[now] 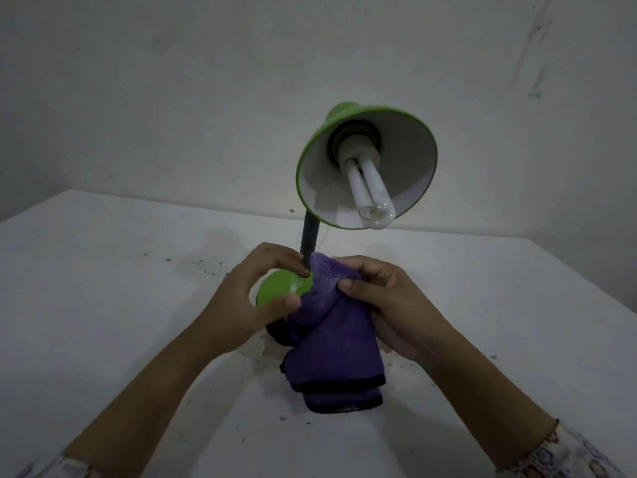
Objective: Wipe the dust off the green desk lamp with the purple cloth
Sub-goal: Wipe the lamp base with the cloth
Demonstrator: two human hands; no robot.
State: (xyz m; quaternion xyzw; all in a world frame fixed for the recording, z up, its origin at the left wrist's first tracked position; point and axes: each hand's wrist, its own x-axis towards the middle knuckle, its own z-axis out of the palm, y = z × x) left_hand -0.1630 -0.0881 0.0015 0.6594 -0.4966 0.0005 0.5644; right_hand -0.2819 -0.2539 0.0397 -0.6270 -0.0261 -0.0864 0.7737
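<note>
Two hands meet at the foot of a green desk lamp [366,167] standing on a white, speckled worktop [103,305]. Its round green base [281,288] carries a dark stem [309,238] up to a tilted shade with a white tube bulb [367,193] inside. On the left, the left hand [255,291] curls around the base, fingers touching the stem's foot. On the right, the right hand [386,305] pinches the purple cloth [327,326] against the base, the rest draped down onto the worktop.
</note>
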